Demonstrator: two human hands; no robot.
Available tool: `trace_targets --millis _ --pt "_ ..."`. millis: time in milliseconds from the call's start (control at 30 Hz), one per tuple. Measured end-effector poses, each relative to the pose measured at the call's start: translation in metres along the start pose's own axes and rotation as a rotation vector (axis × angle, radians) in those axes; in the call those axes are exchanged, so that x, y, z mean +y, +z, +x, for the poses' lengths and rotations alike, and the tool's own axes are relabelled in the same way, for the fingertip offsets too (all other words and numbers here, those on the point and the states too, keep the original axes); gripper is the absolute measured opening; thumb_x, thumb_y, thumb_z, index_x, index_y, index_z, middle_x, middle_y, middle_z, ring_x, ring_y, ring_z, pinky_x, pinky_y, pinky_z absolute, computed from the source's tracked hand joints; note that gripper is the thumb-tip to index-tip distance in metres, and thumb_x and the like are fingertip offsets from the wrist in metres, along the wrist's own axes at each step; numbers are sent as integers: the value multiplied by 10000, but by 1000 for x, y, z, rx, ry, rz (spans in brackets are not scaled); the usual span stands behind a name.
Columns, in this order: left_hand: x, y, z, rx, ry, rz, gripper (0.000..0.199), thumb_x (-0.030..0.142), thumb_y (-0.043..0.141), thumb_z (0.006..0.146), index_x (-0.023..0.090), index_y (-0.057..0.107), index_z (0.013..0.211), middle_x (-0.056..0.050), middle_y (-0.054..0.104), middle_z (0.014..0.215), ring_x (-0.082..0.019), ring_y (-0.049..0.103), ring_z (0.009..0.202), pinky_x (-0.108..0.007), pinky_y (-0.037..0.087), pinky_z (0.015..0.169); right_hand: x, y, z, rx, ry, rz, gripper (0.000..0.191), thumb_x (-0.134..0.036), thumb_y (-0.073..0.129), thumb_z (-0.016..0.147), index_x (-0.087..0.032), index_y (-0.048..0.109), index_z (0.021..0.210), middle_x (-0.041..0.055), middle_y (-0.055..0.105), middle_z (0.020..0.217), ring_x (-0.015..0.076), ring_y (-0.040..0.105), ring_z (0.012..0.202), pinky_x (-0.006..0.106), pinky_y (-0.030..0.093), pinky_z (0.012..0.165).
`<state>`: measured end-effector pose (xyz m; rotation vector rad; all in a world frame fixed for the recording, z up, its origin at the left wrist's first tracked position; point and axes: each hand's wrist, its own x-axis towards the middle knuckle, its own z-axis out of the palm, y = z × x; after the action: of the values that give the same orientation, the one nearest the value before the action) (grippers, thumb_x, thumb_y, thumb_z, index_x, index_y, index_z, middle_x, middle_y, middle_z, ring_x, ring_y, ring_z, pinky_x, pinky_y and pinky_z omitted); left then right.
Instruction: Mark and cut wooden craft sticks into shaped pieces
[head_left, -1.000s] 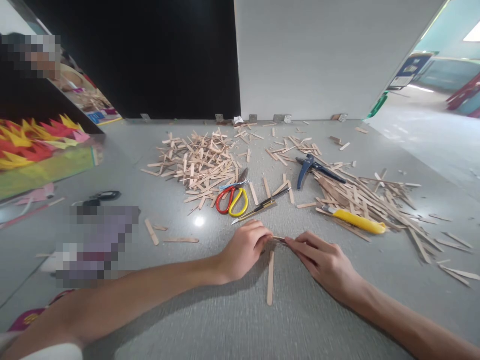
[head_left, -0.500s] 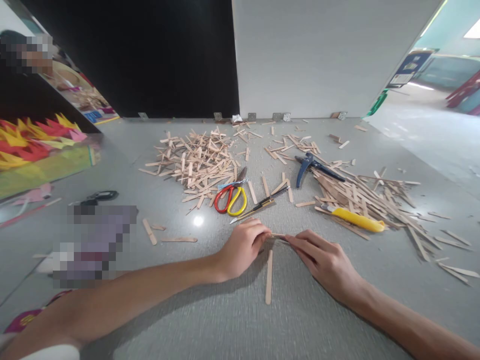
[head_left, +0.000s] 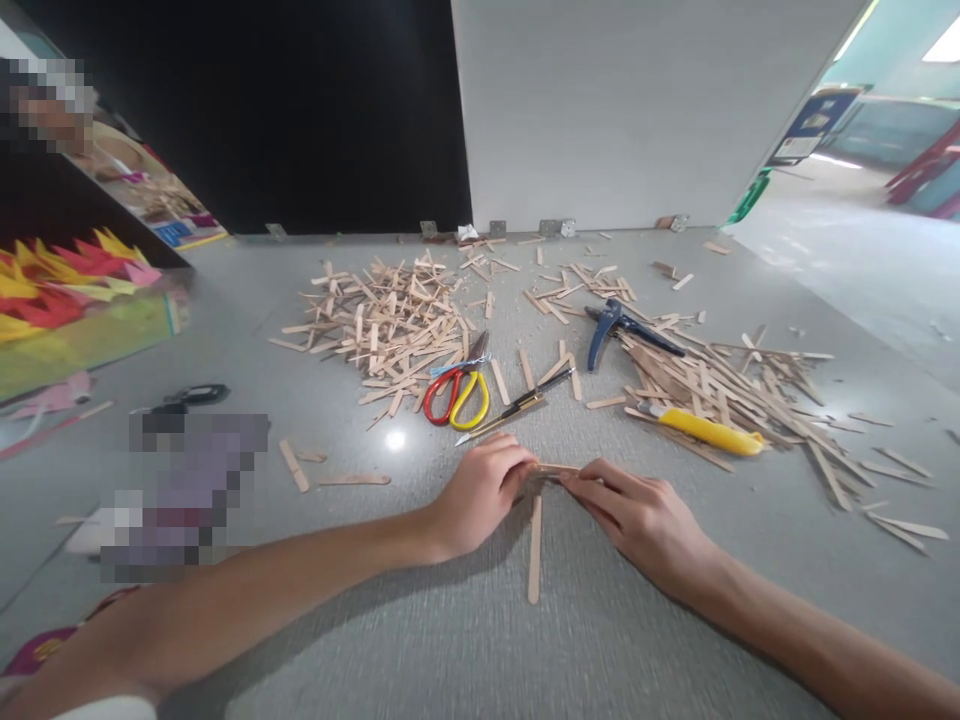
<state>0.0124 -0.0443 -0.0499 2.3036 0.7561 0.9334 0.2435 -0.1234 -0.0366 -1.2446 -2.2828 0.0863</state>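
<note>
My left hand (head_left: 480, 495) pinches the left end of a short wooden stick piece (head_left: 555, 470). The right end of that piece is between the fingers of my right hand (head_left: 637, 510). Just below them a single wooden stick (head_left: 535, 550) lies upright in view on the grey surface. Beyond my left hand are scissors (head_left: 456, 397) with one red and one yellow handle, and a thin black tool (head_left: 525, 403). A yellow-handled cutter (head_left: 709, 431) and dark blue pliers (head_left: 619, 328) lie farther to the right.
A heap of short wooden pieces (head_left: 397, 320) lies beyond the scissors, with longer sticks (head_left: 712, 375) at the right. A black and white panel (head_left: 600, 120) with hinges stands behind. At the left are a box of coloured paper (head_left: 90, 325) and a blurred item (head_left: 195, 480).
More of the wooden piece shows between my hands, and it looks turned with its flat side more visible. The whole view has shifted slightly.
</note>
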Motion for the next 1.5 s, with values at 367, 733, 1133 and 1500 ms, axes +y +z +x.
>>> trace_targets --millis 367,733,1133,1500 --pt "-1 1 0 -15 -11 -20 294 158 503 1087 177 739 913 -42 720 814 -176 662 763 -275 532 716 5 3 -4 32 70 76 355 -191 460 1115 -190 766 1295 98 789 1009 160 788 810 249 673 727" --pt "0 0 -1 -14 -11 0 263 96 544 1055 166 742 897 -30 693 798 -166 646 751 -251 508 706 4 0 -1 -19 70 49 371 -224 455 1122 -190 784 1293 77 751 929 133 733 702 217 629 632" --pt "0 -1 0 -40 -28 -10 278 134 534 1071 177 742 891 -32 691 794 -165 639 730 -262 513 701 2 0 -3 -3 76 83 355 -202 459 1118 -175 766 1294 94 759 956 151 756 753 232 643 667" --pt "0 -1 1 -26 -21 -17 306 156 509 1079 172 737 876 -33 688 787 -165 637 723 -262 511 691 1 1 -2 -31 29 -2 370 -226 426 1140 -185 782 1233 79 765 937 122 729 686 185 583 581"
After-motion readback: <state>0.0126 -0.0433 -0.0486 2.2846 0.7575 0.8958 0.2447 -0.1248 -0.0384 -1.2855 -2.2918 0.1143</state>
